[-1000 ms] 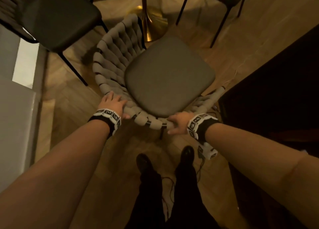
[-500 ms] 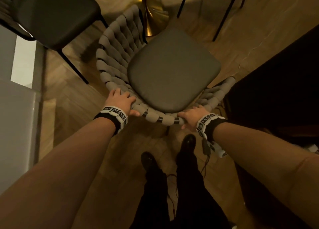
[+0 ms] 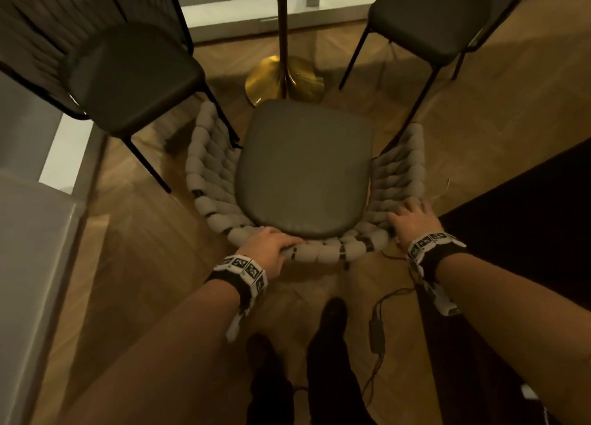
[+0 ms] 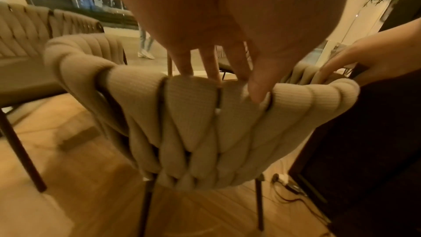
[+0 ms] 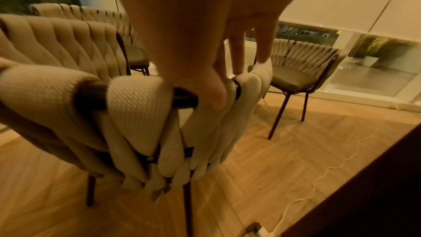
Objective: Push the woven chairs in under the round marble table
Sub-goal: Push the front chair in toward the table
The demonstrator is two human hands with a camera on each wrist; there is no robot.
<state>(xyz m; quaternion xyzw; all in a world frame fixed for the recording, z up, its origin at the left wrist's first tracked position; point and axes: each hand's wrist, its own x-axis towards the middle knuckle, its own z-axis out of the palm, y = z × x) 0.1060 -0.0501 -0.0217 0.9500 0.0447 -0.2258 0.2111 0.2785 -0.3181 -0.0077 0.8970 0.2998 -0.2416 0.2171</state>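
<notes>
Black cable w/ adapter [image 3: 376,332] on wood floor [image 3: 128,232], nr dark shoes [image 3: 332,312].

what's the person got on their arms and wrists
Both forearms are bare, with no sleeves in view. Each wrist carries a black band ringed with white squares printed with black marker patterns: one behind the left hand, one behind the right hand. A white strap end hangs from each band.
</notes>
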